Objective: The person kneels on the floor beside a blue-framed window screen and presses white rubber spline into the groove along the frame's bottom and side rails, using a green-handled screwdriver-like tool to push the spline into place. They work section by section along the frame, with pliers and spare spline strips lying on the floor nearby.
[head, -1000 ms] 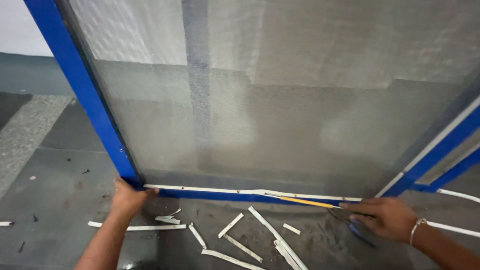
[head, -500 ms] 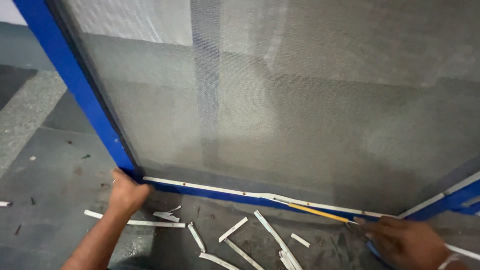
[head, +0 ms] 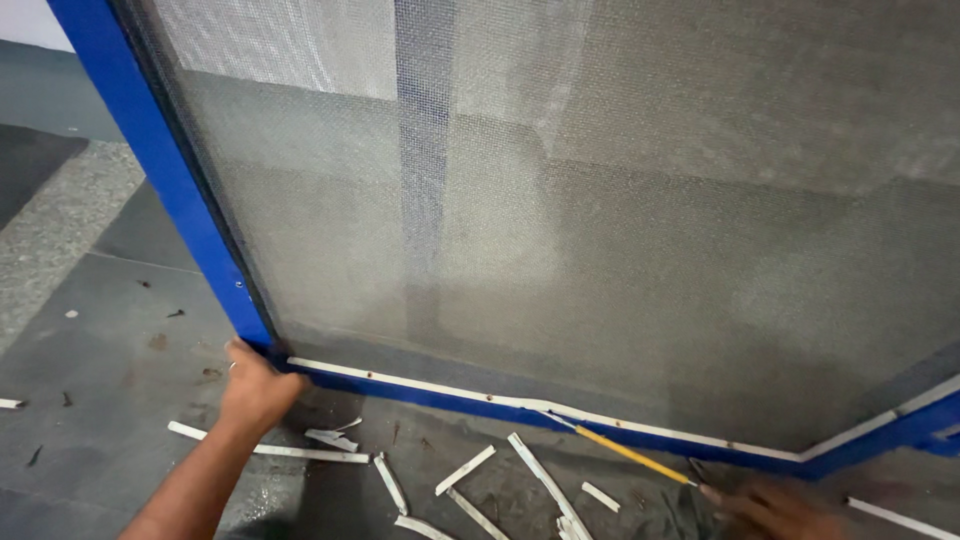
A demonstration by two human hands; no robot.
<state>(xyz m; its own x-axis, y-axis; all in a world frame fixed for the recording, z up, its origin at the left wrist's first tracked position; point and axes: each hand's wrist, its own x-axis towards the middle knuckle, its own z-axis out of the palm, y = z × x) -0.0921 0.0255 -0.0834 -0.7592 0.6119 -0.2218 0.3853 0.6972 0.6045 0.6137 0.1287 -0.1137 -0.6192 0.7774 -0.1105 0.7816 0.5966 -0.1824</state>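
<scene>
The frame (head: 190, 250) is steadied at its bottom corner by the left hand (head: 255, 385), clamped there, while a yellow tool (head: 630, 455), gripped by the right hand (head: 775, 505), is wedged under the white strip (head: 430, 385).

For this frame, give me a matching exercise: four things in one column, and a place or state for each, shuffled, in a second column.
Things:
1. left hand
2. right hand
3. thin yellow-shafted tool
4. broken white strip pieces

Places or states:
A. scattered on the grey floor below the frame
B. at the bottom left corner of the blue metal frame
C. at the lower right edge of the view, at the tool's rear end
D. tip against the white strip along the bottom rail, under the grey mesh screen

Pairs: 1-B, 2-C, 3-D, 4-A
</scene>
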